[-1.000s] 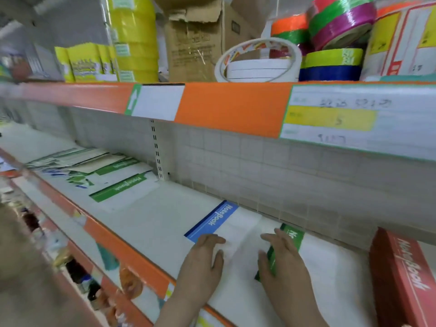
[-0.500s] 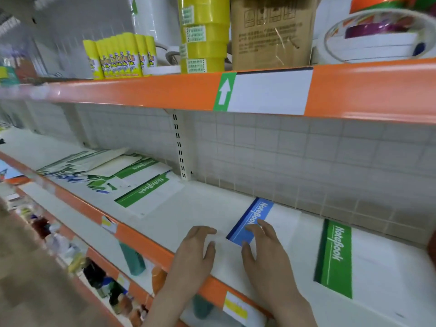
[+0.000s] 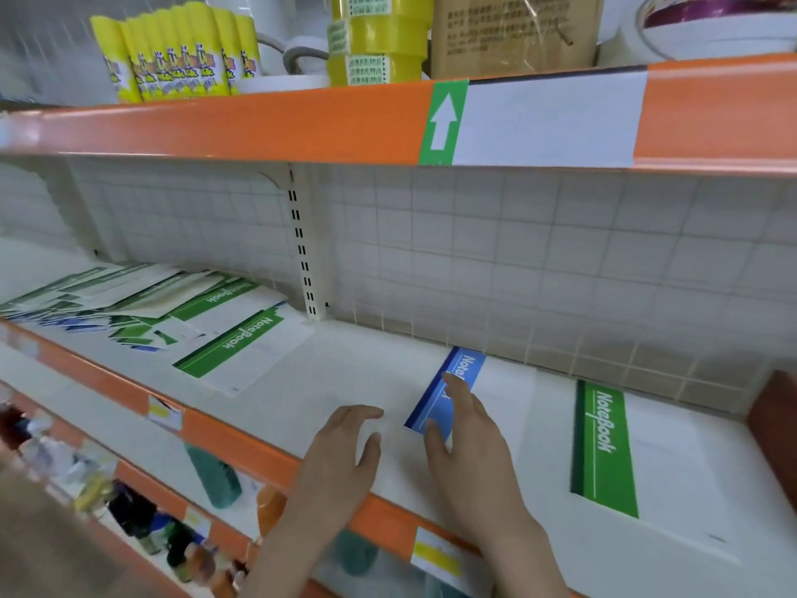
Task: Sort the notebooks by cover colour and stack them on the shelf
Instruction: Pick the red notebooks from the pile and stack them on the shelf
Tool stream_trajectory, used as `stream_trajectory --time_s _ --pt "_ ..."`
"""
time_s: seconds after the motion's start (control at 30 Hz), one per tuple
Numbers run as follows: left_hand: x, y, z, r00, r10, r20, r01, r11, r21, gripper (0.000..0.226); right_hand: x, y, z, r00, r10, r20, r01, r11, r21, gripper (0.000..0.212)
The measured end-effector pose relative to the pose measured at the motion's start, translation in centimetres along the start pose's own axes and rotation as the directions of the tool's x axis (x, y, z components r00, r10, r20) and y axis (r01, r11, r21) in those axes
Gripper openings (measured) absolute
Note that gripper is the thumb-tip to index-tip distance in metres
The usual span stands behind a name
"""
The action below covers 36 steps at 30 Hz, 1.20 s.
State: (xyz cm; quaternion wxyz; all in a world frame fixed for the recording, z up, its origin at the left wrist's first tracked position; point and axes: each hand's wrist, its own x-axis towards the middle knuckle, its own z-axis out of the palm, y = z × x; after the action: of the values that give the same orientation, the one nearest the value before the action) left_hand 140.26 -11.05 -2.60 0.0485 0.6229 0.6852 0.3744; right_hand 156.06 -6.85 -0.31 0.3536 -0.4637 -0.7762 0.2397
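A white notebook with a blue spine strip [image 3: 463, 373] lies on the white shelf [image 3: 353, 373] near the middle. My right hand [image 3: 470, 451] lies flat over its near corner, fingers straight. My left hand [image 3: 345, 451] hovers or rests just left of it, fingers relaxed, holding nothing. To the right lies a green-striped notebook [image 3: 604, 446] flat on the shelf. At the far left a loose heap of green and blue notebooks [image 3: 129, 304] is spread out, with one green notebook [image 3: 241, 351] nearest.
An orange-edged upper shelf [image 3: 258, 123] overhangs, loaded with glue sticks [image 3: 172, 53], yellow tape rolls [image 3: 375, 36] and a cardboard box [image 3: 513, 32]. A red-brown box edge [image 3: 772, 425] stands at the far right. Bottles [image 3: 172, 541] fill the shelf below.
The view swung left and down. My right hand left the green notebook, which now lies apart on the right, and came to rest on the blue one.
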Motion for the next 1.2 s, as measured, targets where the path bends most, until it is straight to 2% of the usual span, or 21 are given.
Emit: stream_trajectory --time_s 0.3,0.6,0.73,0.83,0.97,1.2 --pt "-0.1 -4.5 -5.1 0.999 -0.043 -0.014 0.044 0.996 0.083 0.03 0.9 -4.2 6.0 0.995 -0.099 -0.004 0.099 0.994 0.038 0.054" --pt "-3.2 -9.3 -11.9 0.985 -0.154 -0.083 0.166 0.974 0.154 0.033 0.4 -10.6 12.8 0.962 -0.23 0.148 0.212 0.969 0.125 0.045" --pt "-4.9 -11.5 -14.1 0.96 -0.209 -0.187 0.243 0.953 0.179 0.034 0.2 -12.8 15.2 0.923 -0.32 0.214 0.29 0.944 0.158 0.041" --pt "-6.4 -13.3 -15.6 0.938 -0.276 -0.21 0.319 0.925 0.209 0.036 0.5 -14.4 17.1 0.887 -0.367 0.282 0.327 0.928 0.178 0.036" --pt "-8.3 -16.1 -17.9 0.899 -0.368 -0.237 0.421 0.874 0.242 0.036 1.6 -16.2 20.2 0.861 -0.371 0.347 0.32 0.927 0.198 0.035" --pt "-9.0 -22.6 -22.0 0.842 -0.449 -0.299 0.524 0.813 0.253 0.035 3.4 -20.2 27.2 0.807 -0.401 0.433 0.333 0.915 0.227 0.037"
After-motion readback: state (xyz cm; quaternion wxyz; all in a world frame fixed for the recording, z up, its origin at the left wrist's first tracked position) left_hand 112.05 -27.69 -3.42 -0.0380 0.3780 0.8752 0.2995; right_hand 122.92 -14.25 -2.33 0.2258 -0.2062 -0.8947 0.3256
